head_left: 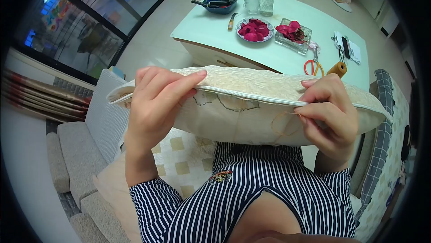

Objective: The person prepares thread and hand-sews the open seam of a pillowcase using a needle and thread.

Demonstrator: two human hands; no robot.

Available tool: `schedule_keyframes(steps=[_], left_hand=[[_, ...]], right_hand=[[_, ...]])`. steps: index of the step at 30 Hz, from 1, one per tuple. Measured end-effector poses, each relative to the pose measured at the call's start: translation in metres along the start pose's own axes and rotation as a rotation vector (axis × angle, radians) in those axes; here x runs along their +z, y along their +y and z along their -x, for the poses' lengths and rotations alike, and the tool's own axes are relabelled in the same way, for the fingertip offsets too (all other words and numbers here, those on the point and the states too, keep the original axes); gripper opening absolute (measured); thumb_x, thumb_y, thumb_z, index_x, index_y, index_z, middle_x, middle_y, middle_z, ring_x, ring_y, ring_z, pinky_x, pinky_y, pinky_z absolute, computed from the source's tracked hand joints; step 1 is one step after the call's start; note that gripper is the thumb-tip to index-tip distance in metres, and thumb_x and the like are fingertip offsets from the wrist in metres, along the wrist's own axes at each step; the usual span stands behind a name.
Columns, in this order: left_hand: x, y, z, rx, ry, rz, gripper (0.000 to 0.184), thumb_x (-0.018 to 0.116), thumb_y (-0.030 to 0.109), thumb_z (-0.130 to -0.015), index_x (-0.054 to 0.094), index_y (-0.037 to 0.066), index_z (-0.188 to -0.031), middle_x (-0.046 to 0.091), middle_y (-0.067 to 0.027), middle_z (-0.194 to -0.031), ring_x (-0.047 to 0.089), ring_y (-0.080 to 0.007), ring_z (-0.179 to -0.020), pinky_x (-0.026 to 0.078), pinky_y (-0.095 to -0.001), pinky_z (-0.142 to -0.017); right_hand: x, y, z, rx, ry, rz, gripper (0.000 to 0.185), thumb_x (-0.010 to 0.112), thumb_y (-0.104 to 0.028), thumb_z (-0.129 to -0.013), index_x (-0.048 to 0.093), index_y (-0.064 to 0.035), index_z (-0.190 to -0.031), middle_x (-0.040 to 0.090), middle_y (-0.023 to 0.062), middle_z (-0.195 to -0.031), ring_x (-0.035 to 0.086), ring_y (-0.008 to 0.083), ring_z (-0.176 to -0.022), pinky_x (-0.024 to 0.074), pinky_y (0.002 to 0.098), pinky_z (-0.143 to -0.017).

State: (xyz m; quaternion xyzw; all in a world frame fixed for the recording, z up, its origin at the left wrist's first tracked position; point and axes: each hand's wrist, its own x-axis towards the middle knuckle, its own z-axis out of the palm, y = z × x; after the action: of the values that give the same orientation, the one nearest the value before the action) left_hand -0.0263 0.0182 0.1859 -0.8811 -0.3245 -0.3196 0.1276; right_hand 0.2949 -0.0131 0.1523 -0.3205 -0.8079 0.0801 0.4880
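Note:
A cream cushion (238, 128) with a quilted upper face lies across my lap, its zipper edge turned up towards me. Along that edge runs a white zipper (242, 95). My left hand (157, 97) pinches the edge at the left, thumb and forefinger on the fabric beside the zipper. At the right, my right hand (330, 110) grips the edge with its fingers closed around the zipper. A thin tan thread (277, 126) hangs in a loop from its fingertips. Whether a needle is between those fingers I cannot make out.
Ahead stands a pale-topped table (202, 34). On it are a plate of dark pink pieces (254, 30), a glass tray (303, 45), red-and-orange scissors (314, 67), a thread spool (337, 69), a knife (232, 21) and a green-lidded jar (266, 0). A grey sofa (83, 153) is at left.

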Motion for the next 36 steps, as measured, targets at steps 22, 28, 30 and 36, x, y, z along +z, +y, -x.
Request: schedule_keyframes(steps=[22, 28, 30, 36], left_hand=[[0.032, 0.032, -0.010, -0.111, 0.010, 0.060, 0.008, 0.069, 0.002, -0.092, 0.068, 0.001, -0.099, 0.063, -0.0120, -0.094, 0.059, -0.0287, -0.087, 0.047, -0.0363, -0.076], [0.034, 0.027, -0.012, -0.203, 0.010, 0.276, 0.007, 0.069, 0.006, -0.093, 0.064, 0.003, -0.096, 0.058, -0.0104, -0.087, 0.055, -0.0289, -0.080, 0.045, -0.0390, -0.072], [0.035, 0.027, -0.014, -0.231, -0.014, 0.290, 0.006, 0.069, 0.007, -0.093, 0.065, 0.003, -0.095, 0.058, -0.0098, -0.086, 0.055, -0.0276, -0.078, 0.044, -0.0388, -0.071], [0.044, 0.021, -0.015, -0.216, 0.047, 0.270, 0.011, 0.074, 0.009, -0.090, 0.069, 0.004, -0.098, 0.058, -0.0080, -0.084, 0.055, -0.0261, -0.077, 0.045, -0.0384, -0.069]], right_hand=[[-0.003, 0.011, 0.003, 0.034, 0.018, -0.016, 0.020, 0.077, 0.006, -0.072, 0.071, -0.0025, -0.090, 0.065, 0.0087, -0.096, 0.062, 0.0264, -0.089, 0.0508, 0.0364, -0.080], [-0.008, 0.004, 0.001, 0.050, 0.149, -0.005, 0.017, 0.078, 0.001, -0.081, 0.076, -0.0045, -0.097, 0.063, 0.0097, -0.113, 0.060, 0.0207, -0.094, 0.0483, 0.0331, -0.079], [-0.004, -0.002, 0.005, 0.040, 0.178, -0.009, 0.016, 0.078, -0.001, -0.085, 0.076, -0.0049, -0.100, 0.067, 0.0079, -0.105, 0.061, 0.0196, -0.087, 0.0484, 0.0316, -0.079], [0.043, -0.011, 0.000, -0.215, 0.178, -0.204, 0.028, 0.079, 0.003, -0.078, 0.070, -0.0040, -0.103, 0.075, 0.0107, -0.102, 0.070, 0.0242, -0.085, 0.0552, 0.0346, -0.076]])
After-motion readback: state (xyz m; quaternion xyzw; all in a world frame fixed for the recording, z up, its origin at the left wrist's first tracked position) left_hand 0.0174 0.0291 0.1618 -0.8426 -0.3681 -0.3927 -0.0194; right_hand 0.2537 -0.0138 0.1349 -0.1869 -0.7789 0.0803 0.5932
